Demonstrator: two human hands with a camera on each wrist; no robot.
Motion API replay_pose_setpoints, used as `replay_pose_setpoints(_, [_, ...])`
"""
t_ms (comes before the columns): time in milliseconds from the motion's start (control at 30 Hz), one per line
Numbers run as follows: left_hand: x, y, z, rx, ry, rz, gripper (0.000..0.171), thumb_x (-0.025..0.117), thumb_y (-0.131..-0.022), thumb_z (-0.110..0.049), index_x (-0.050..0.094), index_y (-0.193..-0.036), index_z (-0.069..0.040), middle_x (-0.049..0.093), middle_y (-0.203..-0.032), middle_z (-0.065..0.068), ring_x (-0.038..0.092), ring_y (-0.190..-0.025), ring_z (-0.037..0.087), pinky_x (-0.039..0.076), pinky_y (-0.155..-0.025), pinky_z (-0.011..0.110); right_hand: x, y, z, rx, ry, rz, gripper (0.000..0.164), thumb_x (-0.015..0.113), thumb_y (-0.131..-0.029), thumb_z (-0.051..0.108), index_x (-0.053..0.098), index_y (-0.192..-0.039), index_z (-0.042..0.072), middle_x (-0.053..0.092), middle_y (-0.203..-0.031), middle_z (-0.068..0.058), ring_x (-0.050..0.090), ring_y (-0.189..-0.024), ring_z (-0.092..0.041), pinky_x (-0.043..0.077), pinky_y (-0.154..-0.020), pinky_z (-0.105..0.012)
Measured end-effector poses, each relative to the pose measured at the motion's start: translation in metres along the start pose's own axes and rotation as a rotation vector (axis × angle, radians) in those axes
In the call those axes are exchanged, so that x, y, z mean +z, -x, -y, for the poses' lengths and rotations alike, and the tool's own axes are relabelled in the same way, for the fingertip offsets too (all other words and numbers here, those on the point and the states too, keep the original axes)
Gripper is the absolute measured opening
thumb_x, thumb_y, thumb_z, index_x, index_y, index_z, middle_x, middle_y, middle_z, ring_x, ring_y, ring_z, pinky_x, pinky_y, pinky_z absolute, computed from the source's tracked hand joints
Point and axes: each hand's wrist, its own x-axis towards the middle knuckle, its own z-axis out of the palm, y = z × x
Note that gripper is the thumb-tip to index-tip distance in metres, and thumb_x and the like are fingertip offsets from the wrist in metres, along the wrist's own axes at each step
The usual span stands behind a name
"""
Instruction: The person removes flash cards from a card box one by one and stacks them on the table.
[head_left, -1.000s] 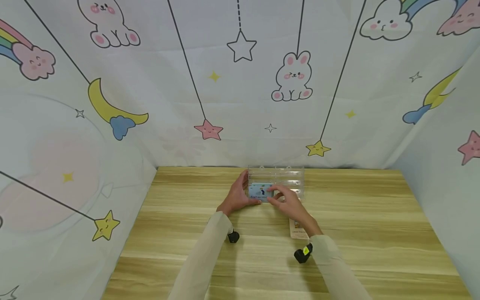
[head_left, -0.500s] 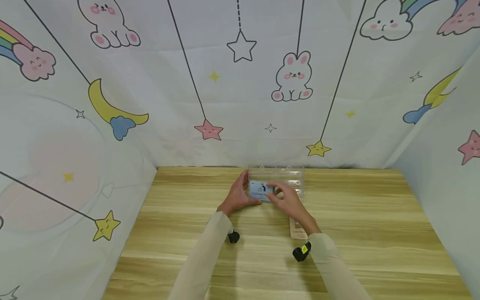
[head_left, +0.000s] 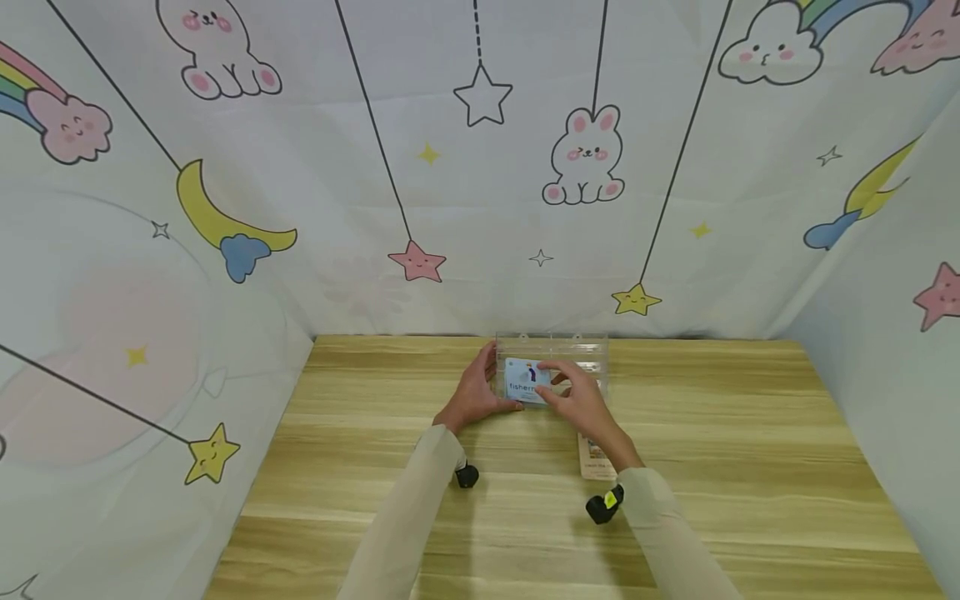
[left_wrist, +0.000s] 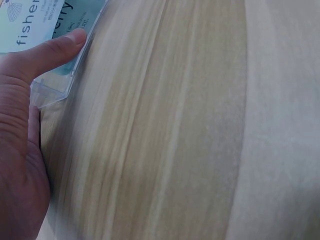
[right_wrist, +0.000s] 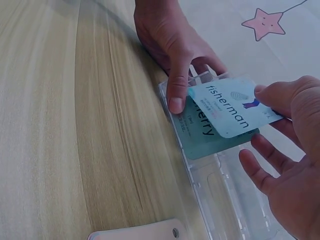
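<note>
My right hand [head_left: 583, 407] pinches a pale blue picture card [right_wrist: 230, 107] printed "fisherman" between thumb and fingers. The card tilts over a teal card [right_wrist: 192, 142], whose visible letters end in "erry". That teal card lies in the left part of a clear plastic card holder [head_left: 579, 343] with several ridged slots. Gripping the holder's left end is my left hand [head_left: 476, 387], its thumb pressed along the near edge by the teal card. In the left wrist view the left thumb overlaps the cards' corner, and the other fingers are mostly hidden.
A peach card [head_left: 595, 465] with a picture and a punched hole lies under my right forearm, in front of the holder. The wood-grain table [head_left: 360, 500] ends at a white cloth backdrop [head_left: 480, 192] just behind the holder. More cloth walls rise at both sides.
The fisherman card has shifted slightly right and up in the right hand's pinch, no longer lined up with the holder's left end. My left hand has stayed in place.
</note>
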Motion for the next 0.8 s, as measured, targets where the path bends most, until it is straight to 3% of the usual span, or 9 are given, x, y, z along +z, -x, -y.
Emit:
replay_pose_setpoints(167, [-0.001,0.000,0.000,0.029,-0.009,-0.009,0.126,0.100,-0.067,-0.012,0.020,-0.163,-0.007,0.038,-0.161,0.019,0.039,-0.149,0.028,0.038,-0.120,0.034,0.000,-0.001,0.003,0.015,-0.024,-0.036,0.040,0.079,-0.093,0.009,0.067,-0.132,0.005,0.064,-0.128,-0.015,0.065,-0.105,-0.034,0.062,-0.082,-0.042])
replay_pose_setpoints(333, [-0.001,-0.001,0.000,0.021,0.003,-0.006,0.125,0.101,-0.067,-0.011,0.021,-0.163,-0.009,0.039,-0.161,0.017,0.039,-0.149,0.024,0.036,-0.120,0.030,-0.002,0.000,0.004,0.013,-0.061,-0.048,0.042,0.079,-0.093,0.007,0.066,-0.133,0.005,0.064,-0.131,-0.016,0.066,-0.107,-0.037,0.063,-0.085,-0.047])
replay_pose_setpoints(800, [0.000,0.000,0.000,-0.025,-0.004,0.005,0.128,0.101,-0.068,-0.022,0.018,-0.165,-0.013,0.036,-0.164,0.012,0.037,-0.150,0.020,0.034,-0.120,0.025,-0.013,0.009,-0.001,0.024,-0.108,-0.034,0.050,0.079,-0.091,-0.001,0.062,-0.138,0.005,0.057,-0.140,-0.018,0.073,-0.093,-0.034,0.063,-0.068,-0.027])
